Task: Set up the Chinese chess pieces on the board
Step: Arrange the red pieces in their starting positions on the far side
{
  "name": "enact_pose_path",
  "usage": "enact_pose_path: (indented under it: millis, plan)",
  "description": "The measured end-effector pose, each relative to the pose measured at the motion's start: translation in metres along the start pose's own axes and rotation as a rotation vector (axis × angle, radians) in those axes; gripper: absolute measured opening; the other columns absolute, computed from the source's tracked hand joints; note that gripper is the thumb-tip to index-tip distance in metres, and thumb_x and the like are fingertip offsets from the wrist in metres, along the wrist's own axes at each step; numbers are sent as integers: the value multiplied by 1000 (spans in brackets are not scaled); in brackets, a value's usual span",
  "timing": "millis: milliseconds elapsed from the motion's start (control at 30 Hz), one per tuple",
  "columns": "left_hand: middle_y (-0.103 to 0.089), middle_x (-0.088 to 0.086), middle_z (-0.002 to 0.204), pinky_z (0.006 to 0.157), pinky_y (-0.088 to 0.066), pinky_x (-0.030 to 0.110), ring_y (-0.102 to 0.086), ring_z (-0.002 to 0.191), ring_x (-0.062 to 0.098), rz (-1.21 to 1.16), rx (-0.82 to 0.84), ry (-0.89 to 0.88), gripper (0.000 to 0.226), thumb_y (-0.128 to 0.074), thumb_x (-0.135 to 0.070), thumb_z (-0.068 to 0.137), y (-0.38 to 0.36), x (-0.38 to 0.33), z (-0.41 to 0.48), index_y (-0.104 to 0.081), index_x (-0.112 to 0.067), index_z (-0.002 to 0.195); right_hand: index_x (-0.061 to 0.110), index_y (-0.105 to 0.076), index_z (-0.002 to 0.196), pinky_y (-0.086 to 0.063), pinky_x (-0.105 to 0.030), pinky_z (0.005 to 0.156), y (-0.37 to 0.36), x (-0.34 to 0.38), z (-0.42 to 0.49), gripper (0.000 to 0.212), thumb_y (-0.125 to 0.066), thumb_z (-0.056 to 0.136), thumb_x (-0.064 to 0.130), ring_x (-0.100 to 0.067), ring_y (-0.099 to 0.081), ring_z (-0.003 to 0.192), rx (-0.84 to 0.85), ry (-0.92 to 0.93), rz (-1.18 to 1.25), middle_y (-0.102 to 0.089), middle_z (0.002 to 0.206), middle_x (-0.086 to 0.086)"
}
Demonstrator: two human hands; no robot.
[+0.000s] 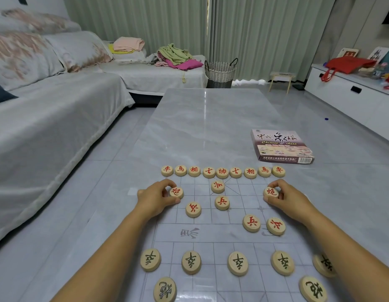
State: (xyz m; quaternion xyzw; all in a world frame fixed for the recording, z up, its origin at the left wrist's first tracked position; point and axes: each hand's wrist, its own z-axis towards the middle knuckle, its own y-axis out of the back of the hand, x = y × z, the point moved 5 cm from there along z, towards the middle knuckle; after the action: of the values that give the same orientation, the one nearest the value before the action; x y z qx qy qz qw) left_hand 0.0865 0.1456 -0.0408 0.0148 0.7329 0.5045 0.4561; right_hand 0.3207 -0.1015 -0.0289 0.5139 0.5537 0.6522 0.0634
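Two pieces are gripped at once: at centre left of the frame the left hand (156, 197) curls its thumb and fingers round the left red cannon piece (176, 192), low over the board (202, 234) and just below the left end of the red back row (222, 171). Between the hands five red soldier pieces (222, 202) lie scattered on the board's upper half, and black pieces (237, 263) line the bottom of the frame. At centre right the right hand (287, 200) pinches the right red cannon piece (270, 192) in the same way, with the game box (280, 147) on the tabletop (211, 118) above it.
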Motion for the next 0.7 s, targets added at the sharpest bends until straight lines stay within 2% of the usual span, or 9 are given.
enact_pose_path:
  millis: [133,367,467,633,700]
  plan:
    - [-52,-7,71,83,-31,38,-54,80,17,-22,-139,-12,29,-72,-38,72,-2,-2,-5,-55,-27,92,24,-47,106,-40,-30,67,-1,-1,0,26,-61,86,30,-19,-53,88,9,-10,12,-55,104,-1]
    - [-50,-9,68,80,-29,36,-54,78,17,-19,-189,9,33,-73,-41,70,-2,-3,-7,-55,-24,90,26,-45,105,-39,-29,70,-2,-2,-1,26,-61,85,32,-19,-52,90,-11,-7,-11,-53,104,0]
    - [-50,-9,68,78,-29,35,-53,76,16,-9,-196,7,35,-74,-42,68,-3,-3,-6,-54,-24,91,24,-47,110,-39,-29,71,-2,-2,-1,30,-61,85,32,-18,-52,91,-15,-5,-17,-52,106,1]
    - [-52,-4,75,84,-42,41,-52,75,15,-164,-56,70,46,-78,-35,67,1,2,-1,-49,-25,102,22,-48,113,-38,-28,71,-1,-2,-1,32,-61,86,32,-18,-51,91,-23,1,-24,-55,110,-2]
    - [-51,-2,84,84,-43,41,-55,83,20,-86,-136,30,41,-75,-34,71,6,-5,0,-50,-24,102,22,-48,112,-37,-27,67,-1,-3,0,31,-61,86,32,-17,-51,89,-26,7,-27,-57,112,-4]
